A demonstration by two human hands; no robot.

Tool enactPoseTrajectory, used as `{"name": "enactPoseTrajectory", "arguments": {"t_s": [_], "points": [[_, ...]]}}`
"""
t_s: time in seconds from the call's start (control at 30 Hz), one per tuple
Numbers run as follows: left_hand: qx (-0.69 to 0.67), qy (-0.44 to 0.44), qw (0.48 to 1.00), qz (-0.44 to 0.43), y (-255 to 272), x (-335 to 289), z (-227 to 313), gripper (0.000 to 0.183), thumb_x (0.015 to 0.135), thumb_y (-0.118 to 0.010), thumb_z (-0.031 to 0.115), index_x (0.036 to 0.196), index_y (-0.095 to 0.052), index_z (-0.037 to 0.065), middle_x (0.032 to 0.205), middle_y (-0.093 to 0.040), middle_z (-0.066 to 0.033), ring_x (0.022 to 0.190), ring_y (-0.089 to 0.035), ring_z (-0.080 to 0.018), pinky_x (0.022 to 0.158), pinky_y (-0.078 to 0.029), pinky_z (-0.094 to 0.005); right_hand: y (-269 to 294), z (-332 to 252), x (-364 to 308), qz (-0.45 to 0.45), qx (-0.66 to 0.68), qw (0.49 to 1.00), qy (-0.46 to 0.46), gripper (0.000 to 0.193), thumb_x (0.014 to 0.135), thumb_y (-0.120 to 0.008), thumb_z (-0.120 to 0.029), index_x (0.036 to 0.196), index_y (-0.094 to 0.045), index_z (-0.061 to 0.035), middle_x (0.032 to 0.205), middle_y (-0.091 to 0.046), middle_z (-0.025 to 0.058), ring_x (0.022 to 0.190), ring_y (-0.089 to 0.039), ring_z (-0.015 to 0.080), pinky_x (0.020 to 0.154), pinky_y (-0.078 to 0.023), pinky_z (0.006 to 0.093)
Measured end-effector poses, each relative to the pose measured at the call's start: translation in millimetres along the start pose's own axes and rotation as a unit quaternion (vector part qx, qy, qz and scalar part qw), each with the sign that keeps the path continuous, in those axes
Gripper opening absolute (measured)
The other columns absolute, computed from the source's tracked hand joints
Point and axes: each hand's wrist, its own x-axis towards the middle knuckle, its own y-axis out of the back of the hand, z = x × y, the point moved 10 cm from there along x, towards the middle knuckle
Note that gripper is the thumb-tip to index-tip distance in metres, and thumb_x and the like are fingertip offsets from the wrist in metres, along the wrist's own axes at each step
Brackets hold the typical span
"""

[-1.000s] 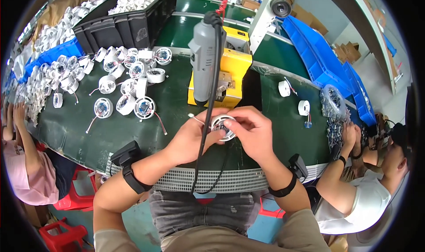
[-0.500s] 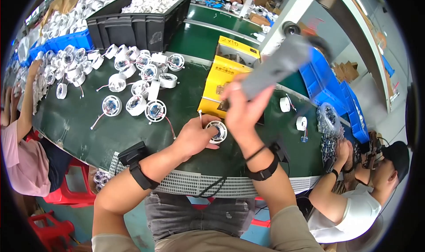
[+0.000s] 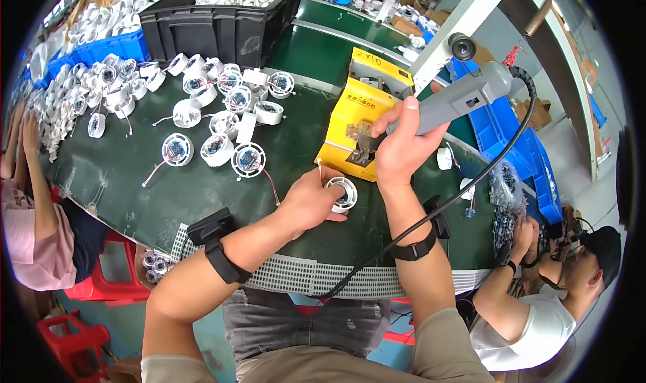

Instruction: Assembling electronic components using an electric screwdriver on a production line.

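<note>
My left hand [image 3: 308,201] rests on the green bench, thumb and fingers closed around a round white housing [image 3: 353,195] with a blue circuit board inside. Gripped in my right hand [image 3: 402,147] is a grey electric screwdriver [image 3: 461,100], tilted with its corded end up to the right. Its lower end is at the metal front of a yellow screw feeder [image 3: 360,104]; my fingers partly hide the tip, so contact is unclear. A black cable [image 3: 471,184] hangs from the screwdriver and crosses my right forearm.
Left of my hands lie several white housings with boards and wires [image 3: 177,149]. Behind them stands a black crate [image 3: 222,36] of white parts. Blue bins [image 3: 501,141] and a co-worker [image 3: 531,316] are at right; another person's arm [image 3: 40,181] reaches in at left.
The screwdriver, blurred earlier, now shows sharply with its lower end at the feeder's front. Its cable has swung into view across my right forearm. My left hand still holds the housing.
</note>
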Motion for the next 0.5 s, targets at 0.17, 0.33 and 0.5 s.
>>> {"name": "enactPoseTrajectory", "arguments": {"t_s": [0.17,0.33,0.5], "points": [[0.0,0.002,1.0,0.002,-1.2,1.1,-1.1,0.028,0.093,-0.051,0.005,0.118,-0.047,-0.006,0.106,-0.06,-0.0127,0.085,-0.066,-0.0211,0.072,-0.061,-0.0325,1.8,4.1,0.0,0.003,-0.006,1.0,-0.003,0.044,0.094,-0.049,-0.013,0.13,-0.029,0.0005,0.06,-0.047,0.0081,0.045,-0.047,0.0165,0.043,-0.041,0.0298],[-0.004,-0.002,1.0,0.005,1.6,3.1,-1.8,0.025,0.093,-0.051,0.005,0.116,-0.048,-0.006,0.105,-0.059,-0.0123,0.084,-0.066,-0.0211,0.072,-0.061,-0.0326,-2.9,2.6,-10.8,-0.034,0.006,0.998,-0.049,0.044,0.095,-0.049,-0.014,0.132,-0.029,-0.0016,0.064,-0.047,0.0079,0.045,-0.046,0.0159,0.043,-0.041,0.0297],[0.01,0.001,1.0,0.003,-0.6,0.4,3.1,0.024,0.094,-0.049,0.004,0.116,-0.048,-0.005,0.104,-0.059,-0.0119,0.085,-0.066,-0.0213,0.073,-0.061,-0.0328,5.2,-1.5,-40.2,-0.045,0.043,0.995,-0.078,0.046,0.095,-0.047,-0.015,0.135,-0.027,-0.0022,0.065,-0.046,0.0079,0.045,-0.046,0.0158,0.043,-0.042,0.0292]]}}
